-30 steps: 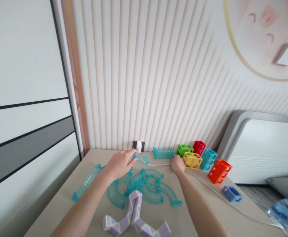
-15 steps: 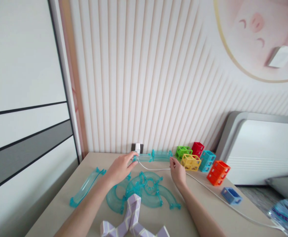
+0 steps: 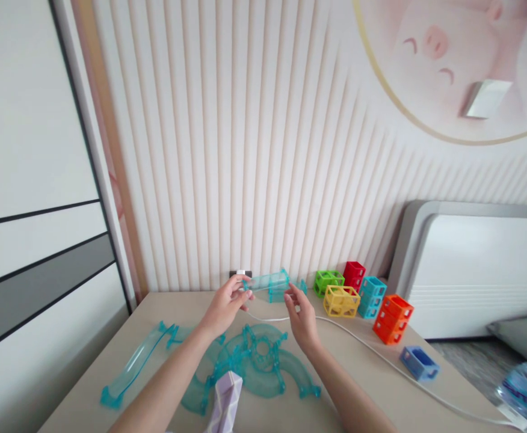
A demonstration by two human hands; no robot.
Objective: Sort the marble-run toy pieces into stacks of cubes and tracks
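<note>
A translucent teal straight track piece (image 3: 263,281) is raised at the back of the table. My left hand (image 3: 227,304) grips its left end between thumb and fingers. Close to its right end is my right hand (image 3: 302,319), thumb and fingers apart; whether a fingertip touches the piece I cannot tell. Another teal track piece (image 3: 277,294) lies behind it by the wall, partly covered. Between my forearms lie several curved teal track pieces (image 3: 261,376), overlapping. A long teal track piece (image 3: 139,364) rests left of my left forearm.
To the right stand green (image 3: 328,281), yellow (image 3: 342,300), red (image 3: 354,275), teal (image 3: 372,297) and orange (image 3: 393,319) frame blocks, with a blue block (image 3: 419,362) nearer. A white cable (image 3: 363,340) crosses the table. A lilac folding snake puzzle (image 3: 226,400) is at the front.
The left track piece has come up off the table in my left hand, tilted slightly. My right hand has moved left and its fingers have opened. The view has shifted right.
</note>
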